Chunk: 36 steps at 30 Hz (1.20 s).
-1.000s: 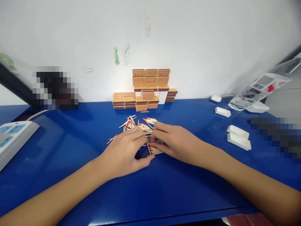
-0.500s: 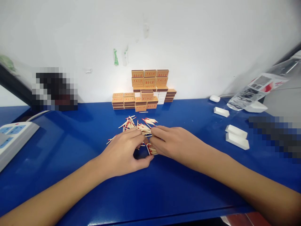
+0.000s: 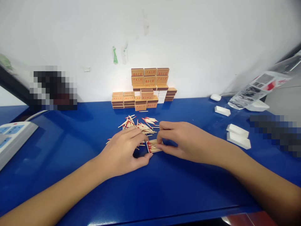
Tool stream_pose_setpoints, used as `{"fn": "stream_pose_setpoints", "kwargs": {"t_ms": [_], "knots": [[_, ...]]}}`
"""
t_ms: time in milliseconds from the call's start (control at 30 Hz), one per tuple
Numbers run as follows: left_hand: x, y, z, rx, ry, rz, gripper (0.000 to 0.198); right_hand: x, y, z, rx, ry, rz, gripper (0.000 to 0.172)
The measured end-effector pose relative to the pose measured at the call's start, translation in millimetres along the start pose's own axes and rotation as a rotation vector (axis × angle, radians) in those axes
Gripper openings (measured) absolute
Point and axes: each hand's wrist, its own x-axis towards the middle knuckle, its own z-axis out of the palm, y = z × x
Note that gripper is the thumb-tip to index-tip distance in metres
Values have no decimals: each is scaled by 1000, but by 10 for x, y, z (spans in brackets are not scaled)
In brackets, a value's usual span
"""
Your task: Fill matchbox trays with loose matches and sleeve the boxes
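Observation:
My right hand [image 3: 182,139] pinches a small bundle of red-tipped matches [image 3: 153,146] that lies flat on the blue table [image 3: 164,188], heads pointing left. My left hand [image 3: 123,152] is curled beside the bundle's heads, thumb and index finger close to them; I cannot make out anything held in it. Just beyond both hands lies a loose pile of matches [image 3: 138,124].
Stacked orange matchboxes [image 3: 145,89] stand against the white wall. White inner trays [image 3: 237,136] and another tray [image 3: 222,110] lie at the right, near a clear plastic bag [image 3: 256,89]. A power strip [image 3: 13,138] sits at the left edge.
My right hand has drawn back a little to the right, uncovering more of the match bundle. My left hand has stayed about where it was.

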Motion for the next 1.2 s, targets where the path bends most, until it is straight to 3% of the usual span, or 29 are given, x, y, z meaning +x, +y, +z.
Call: {"fn": "stream_pose_setpoints", "kwargs": {"t_ms": [233,467,633,833,1000,1200], "knots": [[-17,-17,8,2,-6,11,16,17,65,-21,58,-19,17,7],[-21,-26,24,13,1,13,21,62,387,66,4,204,188,12],[-14,-10,18,3,-16,10,17,148,555,203,131,143,226,13],[-13,-25,18,-4,-16,5,17,117,500,115,119,20,246,18],[-8,-18,5,33,-8,-25,16,43,352,-26,223,41,210,24],[-8,-23,15,42,-16,-35,15,69,90,71,422,-55,147,21]]}}
